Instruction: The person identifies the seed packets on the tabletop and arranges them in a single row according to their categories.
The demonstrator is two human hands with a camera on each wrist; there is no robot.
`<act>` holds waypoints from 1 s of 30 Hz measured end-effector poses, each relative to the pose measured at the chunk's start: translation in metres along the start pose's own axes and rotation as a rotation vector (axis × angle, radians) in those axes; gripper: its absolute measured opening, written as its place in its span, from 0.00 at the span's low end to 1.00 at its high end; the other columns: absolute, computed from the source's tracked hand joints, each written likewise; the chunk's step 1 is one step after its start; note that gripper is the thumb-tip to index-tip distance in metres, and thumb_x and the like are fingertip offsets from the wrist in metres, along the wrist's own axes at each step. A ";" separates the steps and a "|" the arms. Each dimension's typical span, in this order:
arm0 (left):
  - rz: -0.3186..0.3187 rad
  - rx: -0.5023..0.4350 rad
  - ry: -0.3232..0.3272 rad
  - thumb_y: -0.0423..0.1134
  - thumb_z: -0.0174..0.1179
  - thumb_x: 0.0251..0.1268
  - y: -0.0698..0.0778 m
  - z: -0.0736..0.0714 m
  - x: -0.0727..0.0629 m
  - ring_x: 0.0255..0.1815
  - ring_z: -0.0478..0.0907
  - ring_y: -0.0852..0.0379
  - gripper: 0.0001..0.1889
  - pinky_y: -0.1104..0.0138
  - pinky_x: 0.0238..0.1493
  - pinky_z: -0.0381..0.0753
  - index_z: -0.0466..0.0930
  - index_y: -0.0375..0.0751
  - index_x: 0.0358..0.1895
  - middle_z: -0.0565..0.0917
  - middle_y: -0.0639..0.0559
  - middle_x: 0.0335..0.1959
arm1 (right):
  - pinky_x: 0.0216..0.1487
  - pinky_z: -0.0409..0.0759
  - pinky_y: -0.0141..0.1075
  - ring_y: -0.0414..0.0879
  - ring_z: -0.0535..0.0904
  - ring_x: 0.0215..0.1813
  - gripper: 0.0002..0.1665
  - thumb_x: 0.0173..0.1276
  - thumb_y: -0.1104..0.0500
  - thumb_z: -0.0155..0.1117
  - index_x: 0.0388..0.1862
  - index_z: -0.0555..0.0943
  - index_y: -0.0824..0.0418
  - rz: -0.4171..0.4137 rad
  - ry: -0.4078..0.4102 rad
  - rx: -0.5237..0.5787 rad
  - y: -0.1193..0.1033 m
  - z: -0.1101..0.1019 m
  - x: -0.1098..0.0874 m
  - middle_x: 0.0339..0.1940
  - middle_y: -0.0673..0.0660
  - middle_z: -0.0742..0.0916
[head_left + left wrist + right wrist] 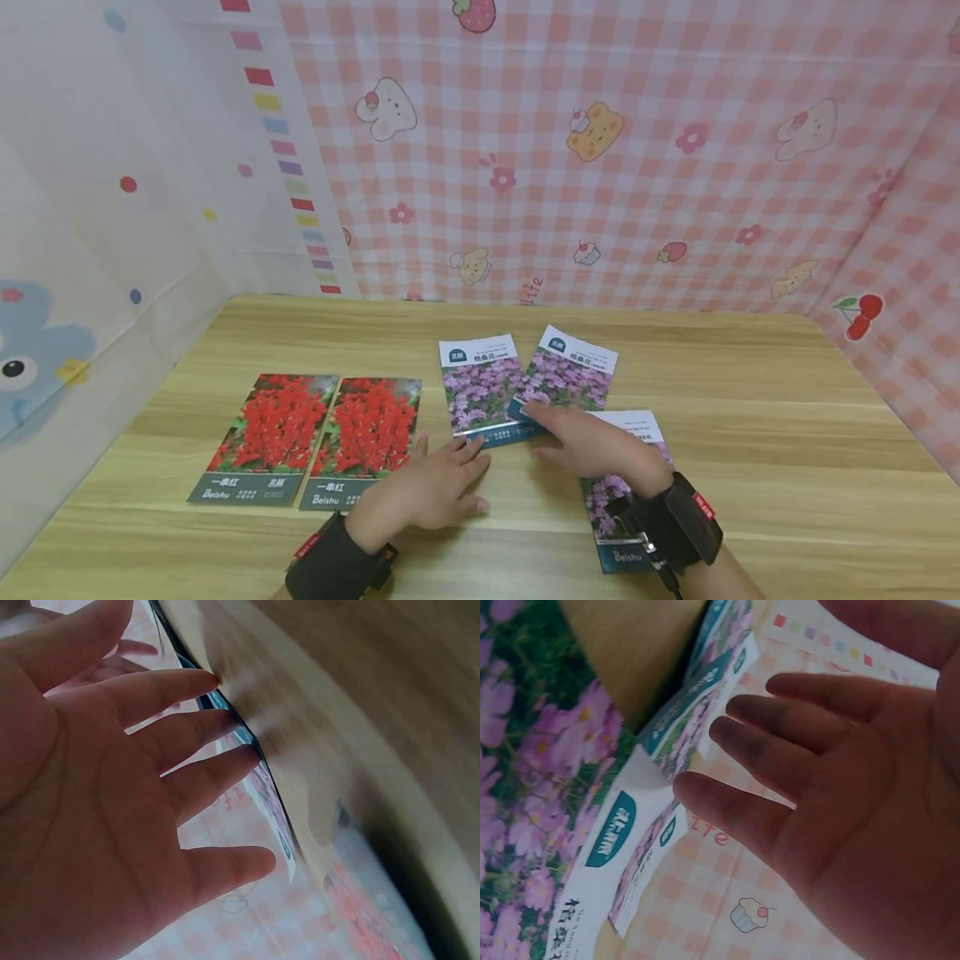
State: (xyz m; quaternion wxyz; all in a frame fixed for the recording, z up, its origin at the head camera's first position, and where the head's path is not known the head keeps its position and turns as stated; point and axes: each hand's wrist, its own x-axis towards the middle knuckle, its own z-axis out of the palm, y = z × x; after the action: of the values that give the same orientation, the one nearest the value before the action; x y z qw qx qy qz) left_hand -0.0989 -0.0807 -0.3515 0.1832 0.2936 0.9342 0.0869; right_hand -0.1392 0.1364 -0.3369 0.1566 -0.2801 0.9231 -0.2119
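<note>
Three flower seed packets with purple blossoms lie near the middle. The left purple packet (483, 392) has its bottom edge at the fingertips of my left hand (431, 492), whose fingers are spread. The tilted purple packet (572, 379) overlaps that one at its lower left corner, where the fingertips of my right hand (592, 446) rest. In the right wrist view the fingers of the right hand (840, 780) are straight. Under the right wrist lies the third purple packet (603, 504), partly hidden by hand and strap. Left palm and straight fingers show in the left wrist view.
Two red-flower seed packets lie side by side at the left: the outer red packet (273, 425) and the inner red packet (367, 425), its lower corner behind the left hand. Printed cloth (637, 200) hangs behind and beside the wooden table (757, 400).
</note>
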 end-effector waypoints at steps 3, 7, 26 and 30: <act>-0.008 0.000 -0.017 0.55 0.51 0.63 0.001 -0.001 0.000 0.69 0.51 0.45 0.31 0.38 0.63 0.43 0.63 0.42 0.66 0.56 0.47 0.70 | 0.64 0.60 0.48 0.58 0.62 0.65 0.35 0.66 0.59 0.58 0.68 0.59 0.69 0.011 -0.047 -0.011 0.002 0.003 0.002 0.66 0.66 0.66; -0.016 0.003 -0.025 0.54 0.52 0.63 0.001 -0.001 0.000 0.69 0.51 0.45 0.31 0.39 0.63 0.42 0.64 0.43 0.66 0.57 0.47 0.70 | 0.64 0.62 0.46 0.57 0.64 0.65 0.36 0.65 0.58 0.59 0.68 0.59 0.68 0.025 -0.086 -0.013 0.004 0.005 0.002 0.66 0.65 0.66; -0.018 0.031 -0.041 0.50 0.55 0.62 0.002 -0.006 -0.012 0.66 0.58 0.43 0.29 0.39 0.63 0.45 0.66 0.43 0.64 0.64 0.45 0.66 | 0.64 0.60 0.49 0.57 0.63 0.65 0.35 0.65 0.55 0.58 0.68 0.61 0.64 0.106 -0.124 -0.003 0.011 -0.001 -0.004 0.64 0.61 0.70; -0.030 0.026 -0.071 0.50 0.55 0.62 0.003 -0.009 -0.015 0.66 0.58 0.43 0.28 0.39 0.63 0.42 0.67 0.44 0.64 0.65 0.46 0.65 | 0.62 0.63 0.49 0.56 0.65 0.64 0.34 0.65 0.54 0.59 0.67 0.62 0.64 0.113 -0.126 -0.010 0.013 -0.002 -0.005 0.63 0.61 0.72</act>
State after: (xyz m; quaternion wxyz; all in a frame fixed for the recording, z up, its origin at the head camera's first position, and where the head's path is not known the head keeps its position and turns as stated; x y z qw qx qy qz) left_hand -0.0895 -0.0874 -0.3382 0.2136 0.2848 0.9324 0.0618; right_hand -0.1421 0.1492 -0.3406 0.2246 -0.2411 0.9268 -0.1800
